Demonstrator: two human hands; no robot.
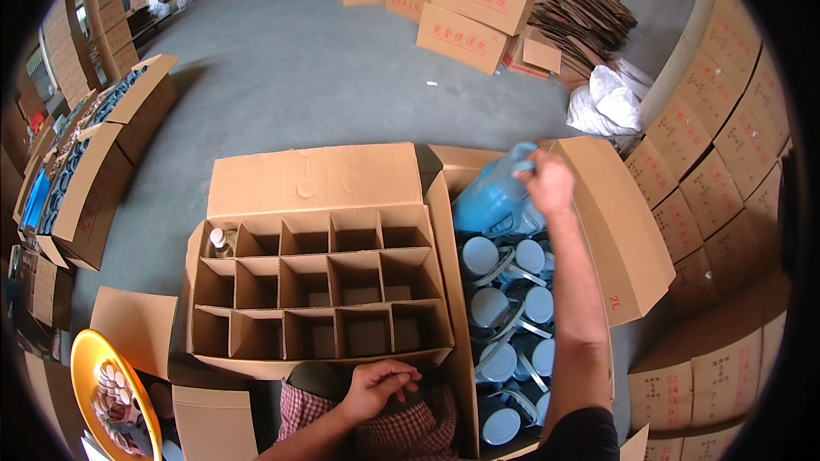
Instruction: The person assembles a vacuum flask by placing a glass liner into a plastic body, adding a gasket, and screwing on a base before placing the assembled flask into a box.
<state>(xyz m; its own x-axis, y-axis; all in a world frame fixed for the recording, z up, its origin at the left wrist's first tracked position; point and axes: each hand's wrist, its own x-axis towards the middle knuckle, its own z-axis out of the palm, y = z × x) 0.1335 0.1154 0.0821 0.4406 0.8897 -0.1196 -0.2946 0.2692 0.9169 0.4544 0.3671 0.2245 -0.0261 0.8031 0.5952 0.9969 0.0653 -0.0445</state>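
Observation:
My right hand (pixel 549 177) is closed on a translucent blue plastic jug (pixel 491 196), which it holds tilted at the far end of an open carton (pixel 461 316). Below it, that carton holds several more jugs (pixel 489 307) with round light-blue ends and strap-like handles. My left hand (pixel 380 388) rests over my lap, fingers curled in, with nothing visible in them. Just beyond it stands a carton with cardboard dividers (pixel 320 252). In its far left compartment is a clear bottle (pixel 220 242) with a white cap; the other compartments show bare cardboard.
At the lower left is an orange basin (pixel 83 376) with many small round pieces. Open cartons of dark-blue items (pixel 90 179) line the left. Stacked sealed cartons (pixel 696 162) rise at right, more cartons (pixel 461 34) stand ahead, near flattened cardboard (pixel 581 21) and a white sack (pixel 605 102).

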